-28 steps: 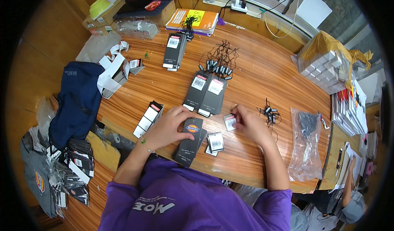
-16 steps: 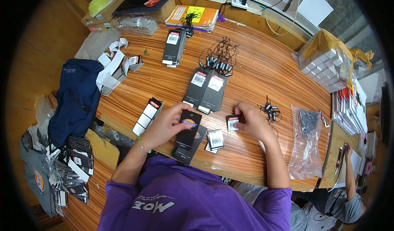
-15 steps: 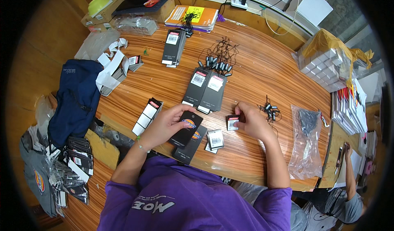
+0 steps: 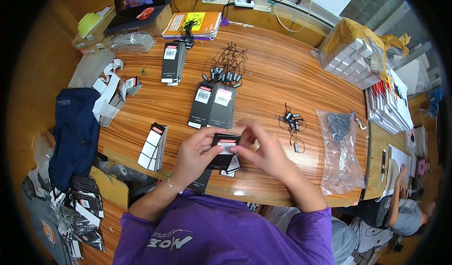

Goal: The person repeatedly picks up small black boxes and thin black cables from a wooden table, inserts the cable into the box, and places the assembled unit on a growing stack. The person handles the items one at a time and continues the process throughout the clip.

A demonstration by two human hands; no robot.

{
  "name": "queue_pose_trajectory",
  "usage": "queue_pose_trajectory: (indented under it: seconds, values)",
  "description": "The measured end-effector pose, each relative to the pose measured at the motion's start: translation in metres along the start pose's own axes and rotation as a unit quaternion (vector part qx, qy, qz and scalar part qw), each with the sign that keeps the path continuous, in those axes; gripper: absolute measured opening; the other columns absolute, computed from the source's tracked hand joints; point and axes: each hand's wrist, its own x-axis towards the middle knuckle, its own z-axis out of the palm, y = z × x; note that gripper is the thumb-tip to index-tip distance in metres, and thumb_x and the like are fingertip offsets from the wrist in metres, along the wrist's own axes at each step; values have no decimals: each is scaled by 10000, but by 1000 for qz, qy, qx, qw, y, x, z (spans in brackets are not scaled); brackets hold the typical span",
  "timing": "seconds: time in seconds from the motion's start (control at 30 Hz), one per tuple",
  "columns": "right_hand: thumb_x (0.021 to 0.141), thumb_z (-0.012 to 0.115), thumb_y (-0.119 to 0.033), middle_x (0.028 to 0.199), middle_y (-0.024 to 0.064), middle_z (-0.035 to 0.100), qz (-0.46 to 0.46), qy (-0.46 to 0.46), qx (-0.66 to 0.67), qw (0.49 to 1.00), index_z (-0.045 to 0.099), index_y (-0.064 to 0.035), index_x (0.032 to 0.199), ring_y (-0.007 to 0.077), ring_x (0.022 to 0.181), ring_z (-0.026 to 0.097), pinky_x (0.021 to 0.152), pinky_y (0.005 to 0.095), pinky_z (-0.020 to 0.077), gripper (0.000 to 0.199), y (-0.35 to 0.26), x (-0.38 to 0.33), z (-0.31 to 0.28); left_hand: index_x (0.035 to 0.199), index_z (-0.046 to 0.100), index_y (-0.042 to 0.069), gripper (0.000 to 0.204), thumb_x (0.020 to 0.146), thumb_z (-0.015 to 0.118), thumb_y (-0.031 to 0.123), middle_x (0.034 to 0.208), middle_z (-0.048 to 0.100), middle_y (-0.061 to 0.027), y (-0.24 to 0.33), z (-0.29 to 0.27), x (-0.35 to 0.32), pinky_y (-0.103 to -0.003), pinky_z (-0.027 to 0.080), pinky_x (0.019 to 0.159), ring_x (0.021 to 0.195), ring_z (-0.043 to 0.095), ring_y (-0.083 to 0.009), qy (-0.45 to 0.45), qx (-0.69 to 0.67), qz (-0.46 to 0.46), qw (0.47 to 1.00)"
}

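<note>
My left hand (image 4: 197,148) grips a black hang tag (image 4: 217,163) by its left side, with the thumb on its face. On the tag lies a small barcode label (image 4: 227,145) with a red band and white field. My right hand (image 4: 263,154) has its thumb on the label's right part; its forefinger is raised and blurred. Beneath the hands, small white barcode pieces (image 4: 230,172) and another black tag (image 4: 201,182) are partly covered. Beyond them lie two stacks of dark hang tags, a left stack (image 4: 201,112) and a right stack (image 4: 221,114), topped with barcode labels.
Black strings with small toggles (image 4: 226,76) lie behind the stacks, more strings (image 4: 291,120) to the right. A label strip pile (image 4: 153,147) sits left. Clear plastic bag (image 4: 341,161), bagged white boxes (image 4: 351,62) and a navy garment (image 4: 75,133) flank the table. A co-worker (image 4: 405,208) sits right.
My right hand has brought the small label leftward onto the hang tag in my left hand. That tag's face now shows the label instead of a colored logo. The view has shifted slightly.
</note>
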Motion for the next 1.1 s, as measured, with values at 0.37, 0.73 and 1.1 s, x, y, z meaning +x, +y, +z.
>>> queue_pose_trajectory:
  seconds: [0.37,0.73,1.1]
  values:
    - [704,686,-49,674,145,582,216,4,-252,943,567,2,785,256,638,567,594,349,444,152,120,-4,-131,1119,501,-39,242,877,519,-33,1005,630,-125,0,-11,1,-227,475,811,929,598,-122,18,-53,-21,998]
    - [765,624,11,729,41,617,89,195,-109,971,599,24,824,124,682,537,659,272,445,65,28,2,-126,943,609,-30,107,856,551,-9,1102,595,-130,19,8,23,-249,478,819,918,607,-160,-94,57,35,993]
    - [867,559,-56,763,91,631,99,13,178,979,579,28,988,149,735,611,680,282,478,148,-19,-7,-73,936,636,-11,137,840,618,84,877,657,-94,7,37,50,-268,484,718,797,612,-144,-124,146,97,977]
